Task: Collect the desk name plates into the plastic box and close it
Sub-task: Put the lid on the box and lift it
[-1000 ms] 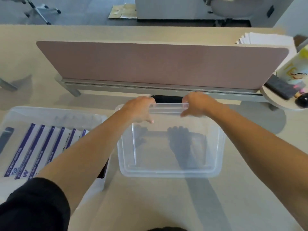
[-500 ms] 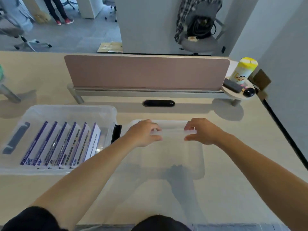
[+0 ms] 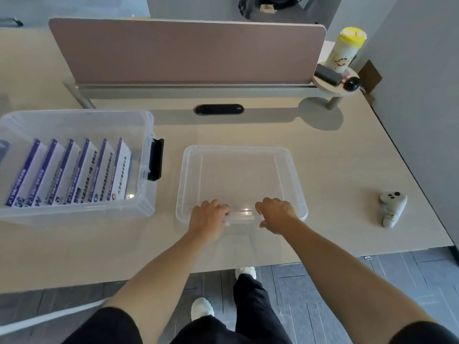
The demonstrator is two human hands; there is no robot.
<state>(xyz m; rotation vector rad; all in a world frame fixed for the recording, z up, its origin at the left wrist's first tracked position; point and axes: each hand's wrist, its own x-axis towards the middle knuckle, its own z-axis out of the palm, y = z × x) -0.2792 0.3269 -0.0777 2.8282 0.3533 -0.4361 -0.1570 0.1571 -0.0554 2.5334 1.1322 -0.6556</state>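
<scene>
The desk name plates point(image 3: 72, 172) stand in a row inside the plastic box point(image 3: 146, 125), which sits on the tabletop point(image 3: 335, 157) at about 9 o'clock from the middle of the view. They are white with blue bands and lean slightly, one behind the other. The box is open on top, and a black latch point(image 3: 156, 159) hangs on its right wall.

The clear lid point(image 3: 238, 175) lies flat on the tabletop near the middle, just beside the box and apart from it. Both hands are at the lid's near edge, at 6 o'clock of it. The left hand point(image 3: 207, 218) has its grip closed over the rim, fingers curled on it. The right hand point(image 3: 275, 214) also rests on the rim with bent fingers, but whether its grip really clamps the edge I cannot tell, because the plastic is transparent and shiny there.

At 3 o'clock a white controller point(image 3: 392, 207) lies alone. At 12 o'clock stands a pink divider panel point(image 3: 186, 48), and at 1 o'clock a yellow canister point(image 3: 344, 49).
</scene>
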